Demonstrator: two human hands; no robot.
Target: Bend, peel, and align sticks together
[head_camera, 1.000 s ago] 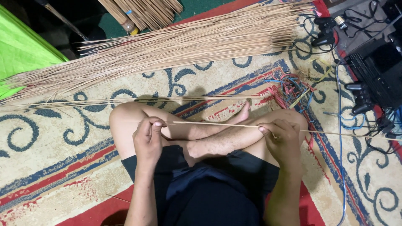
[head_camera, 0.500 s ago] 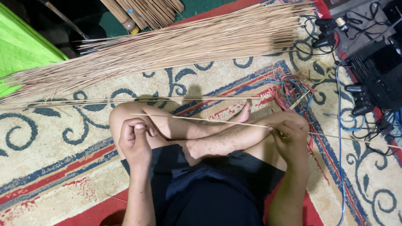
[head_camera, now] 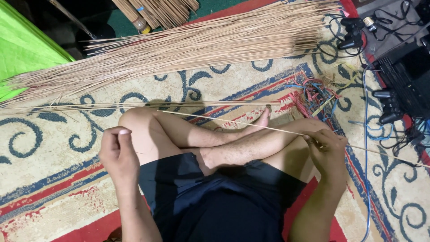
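Your L hand sits curled by your knee, fingers pinched on nothing visible. Your R hand grips one thin stick, slanting across your crossed legs. Beyond: stick pile on patterned rug, cables far right.

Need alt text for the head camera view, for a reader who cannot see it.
A person sits cross-legged on a patterned rug, right hand pinching one long thin stick that slants across the knees. The left hand is loosely closed beside the other knee, off the stick. A big heap of similar sticks lies ahead.
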